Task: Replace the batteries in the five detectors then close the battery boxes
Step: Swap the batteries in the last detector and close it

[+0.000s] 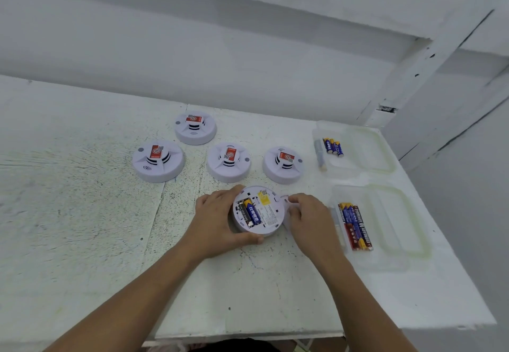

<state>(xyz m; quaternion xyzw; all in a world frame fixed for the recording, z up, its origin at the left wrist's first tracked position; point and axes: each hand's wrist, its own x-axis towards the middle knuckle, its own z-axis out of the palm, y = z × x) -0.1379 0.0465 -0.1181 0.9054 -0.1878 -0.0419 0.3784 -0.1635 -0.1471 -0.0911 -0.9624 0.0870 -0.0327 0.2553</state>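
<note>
The left hand (217, 219) grips the open detector (259, 209) from its left side. The fingers are curled over the far rim and the thumb lies along the near rim. This detector lies upside down on the table (82, 214), near the front edge, between the two hands. Its battery slot is uncovered, and a blue battery (253, 211) sits in it with a dark battery (242, 209) just beside it on the left.

The right hand (308, 216) is at the right rim of the same detector. Its fingers are bent and pinch a small white cover (285, 200), which touches the rim of the detector. How firmly it is pinched I cannot tell.

Behind the hands the other detectors stand right side up, each with a red label on top: one at the back (195, 128), one on the left (157, 161), one in the middle (228, 162) and one on the right (283, 165). They are apart from each other.

On the right side of the table are two clear boxes. The far box (382, 153) holds a few blue loose batteries (333, 146). The near box (407, 219) holds a pack (355, 225) of batteries and is just beside the right hand.
</note>
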